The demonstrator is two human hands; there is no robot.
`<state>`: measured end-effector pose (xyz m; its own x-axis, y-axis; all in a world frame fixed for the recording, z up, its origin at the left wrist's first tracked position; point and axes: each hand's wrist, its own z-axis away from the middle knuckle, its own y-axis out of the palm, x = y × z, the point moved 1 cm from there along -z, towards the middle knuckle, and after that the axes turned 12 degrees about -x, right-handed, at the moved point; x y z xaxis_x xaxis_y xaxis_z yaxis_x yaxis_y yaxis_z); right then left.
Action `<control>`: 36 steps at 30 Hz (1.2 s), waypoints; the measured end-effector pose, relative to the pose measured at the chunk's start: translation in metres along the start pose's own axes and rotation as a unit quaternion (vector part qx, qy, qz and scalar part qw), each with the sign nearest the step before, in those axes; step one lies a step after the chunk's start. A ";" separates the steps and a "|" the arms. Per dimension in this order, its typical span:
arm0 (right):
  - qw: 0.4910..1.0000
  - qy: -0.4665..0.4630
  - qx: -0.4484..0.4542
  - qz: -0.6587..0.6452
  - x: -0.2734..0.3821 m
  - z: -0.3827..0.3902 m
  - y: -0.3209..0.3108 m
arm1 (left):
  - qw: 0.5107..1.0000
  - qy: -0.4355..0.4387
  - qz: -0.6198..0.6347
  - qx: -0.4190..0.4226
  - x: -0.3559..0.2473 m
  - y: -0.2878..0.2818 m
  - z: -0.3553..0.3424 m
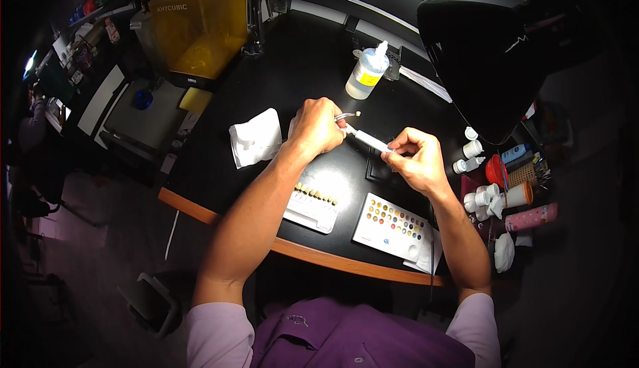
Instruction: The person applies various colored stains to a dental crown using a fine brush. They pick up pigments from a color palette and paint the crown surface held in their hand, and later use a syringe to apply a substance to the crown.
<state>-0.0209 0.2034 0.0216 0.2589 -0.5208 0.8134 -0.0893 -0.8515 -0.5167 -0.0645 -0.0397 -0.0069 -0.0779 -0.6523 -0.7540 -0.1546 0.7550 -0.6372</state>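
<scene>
My left hand is closed round slim curved tweezers; a small tooth-coloured crown sits at their tip. Between my hands a white cylindrical tube slants down to the right. The fingers of my right hand pinch its lower right end, while its other end reaches my left fingertips; whether these grip it I cannot tell. Below my hands lie a tooth shade guide with a row of tabs and a white palette with several coloured dots. A crumpled white tissue is left of my left hand.
A clear bottle with a nozzle stands beyond my hands. A black lamp hood hangs at the right. Small white jars, a red bowl and a pink tube crowd the right edge. An amber-covered machine stands back left.
</scene>
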 end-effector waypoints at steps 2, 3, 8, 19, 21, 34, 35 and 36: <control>1.000 -0.004 -0.014 0.005 -0.003 -0.002 0.004 | 1.000 -0.004 0.004 0.008 -0.002 0.000 0.001; 1.000 -0.008 -0.019 0.013 -0.002 -0.003 0.006 | 1.000 -0.010 0.006 0.013 -0.003 -0.001 0.002; 0.999 -0.025 -0.035 0.022 -0.004 -0.006 0.011 | 1.000 -0.008 0.018 -0.008 -0.005 -0.001 0.002; 0.996 -0.073 -0.043 0.026 -0.005 -0.007 0.013 | 1.000 -0.016 0.007 -0.006 -0.002 0.004 0.001; 0.996 -0.076 -0.043 0.032 -0.005 -0.008 0.013 | 1.000 -0.017 0.007 -0.006 -0.002 0.004 0.001; 0.995 -0.082 -0.046 0.042 -0.003 -0.008 0.013 | 1.000 -0.023 0.008 -0.002 -0.004 0.002 0.002; 0.995 -0.082 -0.046 0.042 -0.003 -0.008 0.013 | 1.000 -0.023 0.008 0.000 -0.003 0.002 0.002; 0.995 -0.080 -0.045 0.043 -0.003 -0.008 0.014 | 1.000 -0.024 0.010 0.001 -0.003 0.002 0.002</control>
<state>-0.0303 0.1926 0.0143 0.3964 -0.5810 0.7109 -0.2009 -0.8104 -0.5503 -0.0627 -0.0360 -0.0056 -0.0344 -0.6338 -0.7728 -0.1510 0.7676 -0.6228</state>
